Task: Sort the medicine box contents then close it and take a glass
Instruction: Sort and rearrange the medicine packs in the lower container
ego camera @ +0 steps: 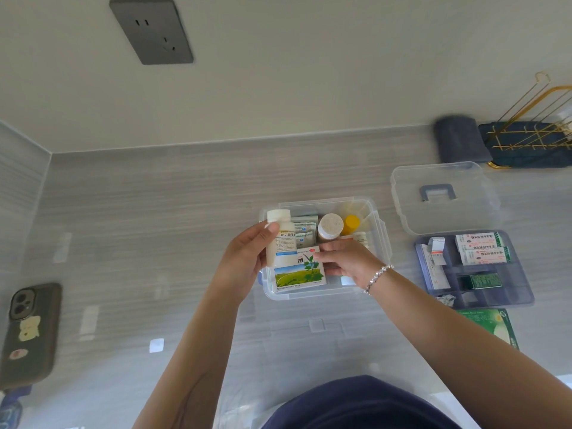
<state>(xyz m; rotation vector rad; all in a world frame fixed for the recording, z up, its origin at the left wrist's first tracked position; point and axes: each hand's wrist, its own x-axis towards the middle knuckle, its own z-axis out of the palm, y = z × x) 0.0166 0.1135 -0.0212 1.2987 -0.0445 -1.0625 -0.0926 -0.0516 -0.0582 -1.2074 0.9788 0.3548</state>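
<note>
The clear plastic medicine box (379, 236) stands open on the grey counter. Inside are a white carton with a green field picture (298, 275), sachets (305, 232), a brown bottle with a white cap (330, 226) and a yellow-capped bottle (352, 222). My left hand (244, 258) grips a white medicine bottle (281, 239) upright over the box's left edge. My right hand (346, 260) reaches into the box, fingers resting on the carton's right edge. The clear lid (442, 196) with its grey handle lies to the right. No glass is in view.
A grey divided tray (473, 267) with small packets lies right of the box, a green packet (492, 323) in front of it. A phone (29, 332) lies at far left. A dark cloth (461, 139) and gold wire rack (538, 131) stand at back right.
</note>
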